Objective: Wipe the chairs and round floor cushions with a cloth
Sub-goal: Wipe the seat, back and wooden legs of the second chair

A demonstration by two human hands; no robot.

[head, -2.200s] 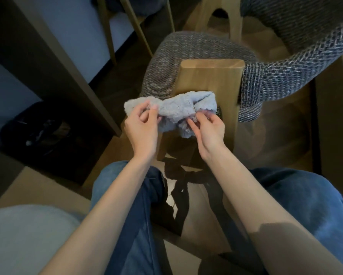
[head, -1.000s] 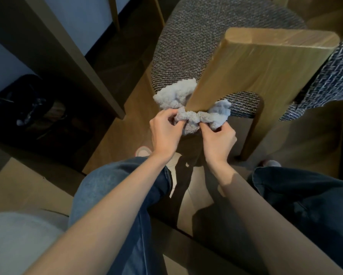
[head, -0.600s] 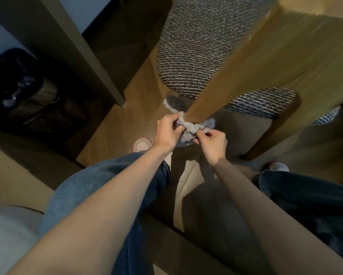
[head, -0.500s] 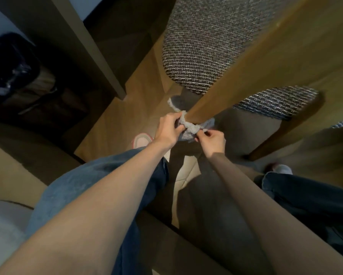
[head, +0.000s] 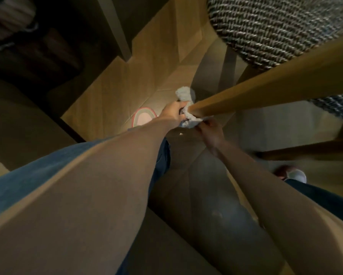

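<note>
A pale grey fluffy cloth point(head: 184, 95) is wrapped round the bottom of a wooden chair leg point(head: 266, 92), close to the floor. My left hand point(head: 171, 113) grips the cloth on the leg's left side. My right hand point(head: 211, 129) pinches the cloth's other end just below the leg. The chair's woven grey seat point(head: 275, 30) hangs above at the upper right. The frame is blurred, so the fingers are hard to make out.
Wooden floor point(head: 146, 62) lies below. My left shoe point(head: 143, 118) stands beside the leg, my right shoe point(head: 293, 174) at the right. A second chair leg point(head: 305, 150) crosses at the right. A dark table leg point(head: 115, 26) and dark bag point(head: 18, 36) sit upper left.
Both hands slid the cloth down the chair leg from near the seat to its foot by the floor. My head has dropped lower and closer.
</note>
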